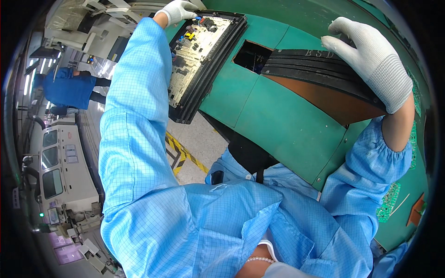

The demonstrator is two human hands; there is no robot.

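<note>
While both arms reach out over the green worktable [278,125], each gloved hand rests on its own stack of black trays; two stacks are in view, one on either side. The left hand [178,10], in a white knit glove, lies on the far top corner of the left stack of black trays [204,69], fingers curled together over the edge; whether they actually grip it I cannot tell. One pale circuit board [192,51] with yellow, blue and black parts sits in the uppermost tray of that stack; several tray rims show below it, too close to count surely. The right hand [371,60], also in a white glove, is laid flat over the top of the right stack of black trays [320,69], fingers together and bent down over its upper edge; about four rims show, with a brown underside facing the camera. Between the two stacks one rectangular cut-out [252,56] opens in the table. Two green circuit boards [388,201] lie at the right edge of the table. Another person in a blue coat [69,88] stands at far left, beside one grey machine with three windows [62,167]; yellow and black floor tape [183,153] runs below.
</note>
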